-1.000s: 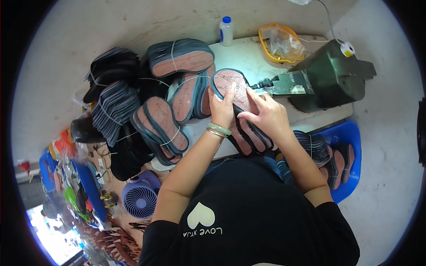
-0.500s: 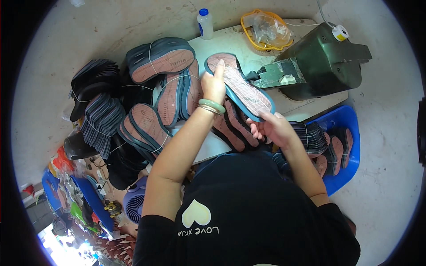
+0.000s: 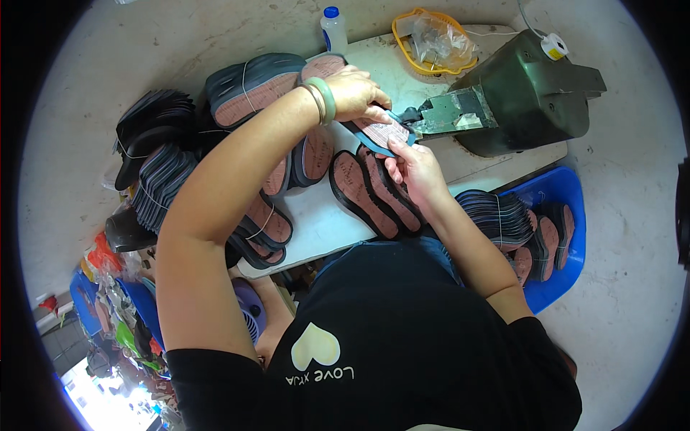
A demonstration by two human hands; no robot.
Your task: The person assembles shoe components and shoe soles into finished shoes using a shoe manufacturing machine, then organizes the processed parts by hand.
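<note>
White worktable (image 3: 323,223) w/ bundles of shoe soles (image 3: 248,93) crowding its left side, dark green machine (image 3: 532,93) sitting at the right. Both hands are gripping one insole (image 3: 381,134) right at the machine's nozzle (image 3: 449,115). Its long axis is running diagonally, far end up-left, near end pointing at the nozzle. Left hand (image 3: 356,93) is pinching it from above, arm reaching across the bundles; right hand (image 3: 413,169) is grasping from below, nearer the body. More insoles (image 3: 374,194) are lying just beneath. Blue bin (image 3: 557,237) w/ soles is sitting lower right.
</note>
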